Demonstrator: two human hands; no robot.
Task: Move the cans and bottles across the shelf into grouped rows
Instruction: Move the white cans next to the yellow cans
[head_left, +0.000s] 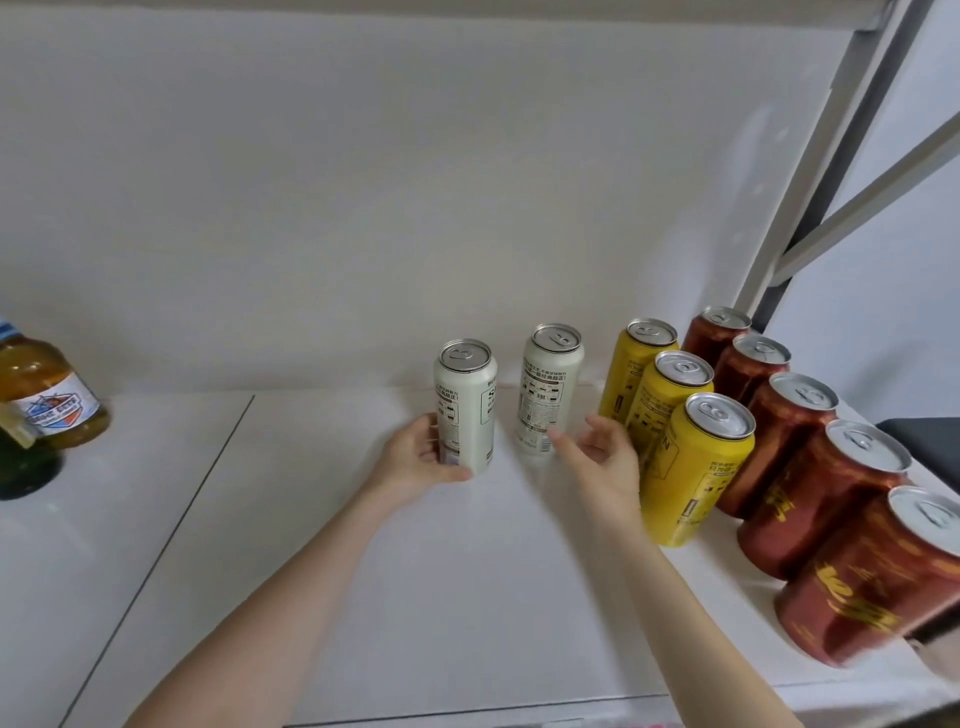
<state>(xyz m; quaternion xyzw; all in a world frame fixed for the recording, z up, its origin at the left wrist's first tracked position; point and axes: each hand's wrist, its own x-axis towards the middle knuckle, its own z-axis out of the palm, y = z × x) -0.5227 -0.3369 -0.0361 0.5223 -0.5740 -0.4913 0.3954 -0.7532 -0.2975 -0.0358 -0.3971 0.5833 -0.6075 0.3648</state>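
While left hand (415, 457) grips white can (465, 405), right hand (602, 457) hovers open, empty.

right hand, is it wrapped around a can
No, the right hand is open and spread beside the right white can; only the left hand grips the left white can.

All the cans are smooth metal with bare silver tops: the white can (464, 410) and its twin (550, 395) wear matt paint, the yellow cans (696, 467) a satin coat, the red cans (821, 499) a glossy one. The bottle (47, 384) at the shelf's left edge looks like shiny clear glass with a paper label. The shelf (467, 597) is smooth, glossy white board, its frame (810, 208) painted grey metal, the wall (363, 182) matt.
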